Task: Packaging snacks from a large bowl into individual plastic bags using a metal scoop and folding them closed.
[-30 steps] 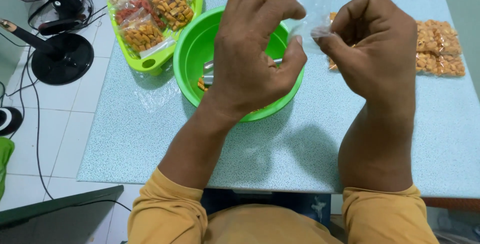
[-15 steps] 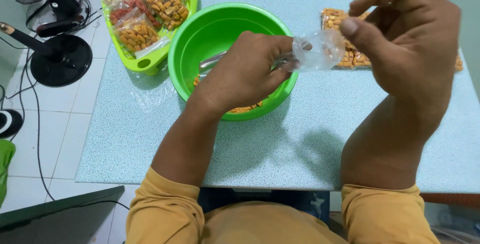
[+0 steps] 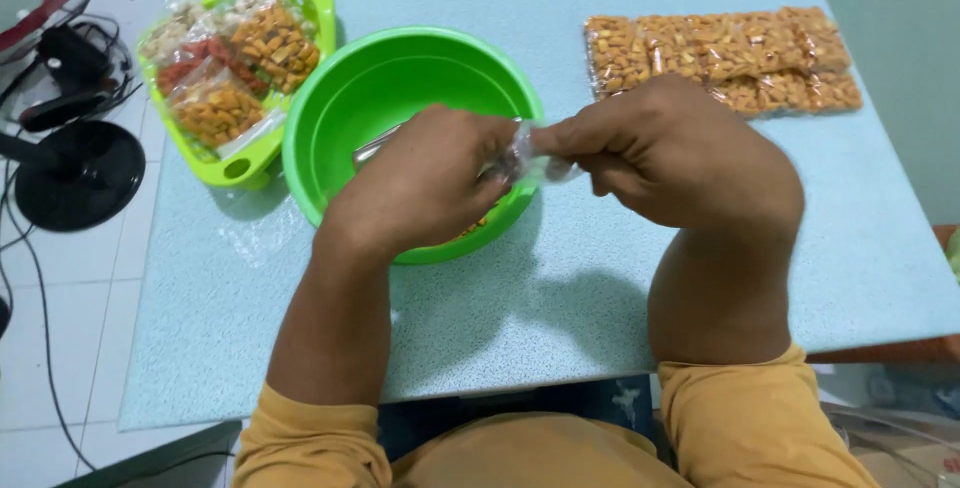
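From the head camera, both hands meet over the blue table [image 3: 600, 278]. The left hand [image 3: 425, 188] and the right hand [image 3: 670, 153] each pinch a small clear bag [image 3: 530, 160] between them, fingers closed tight on it. The bag sits over the green bowl [image 3: 380, 98], at its 3 o'clock rim. A green basket [image 3: 245, 163] of snack packs lies at 10 o'clock. Filled snack bags [image 3: 720, 53] lie at 1 o'clock.
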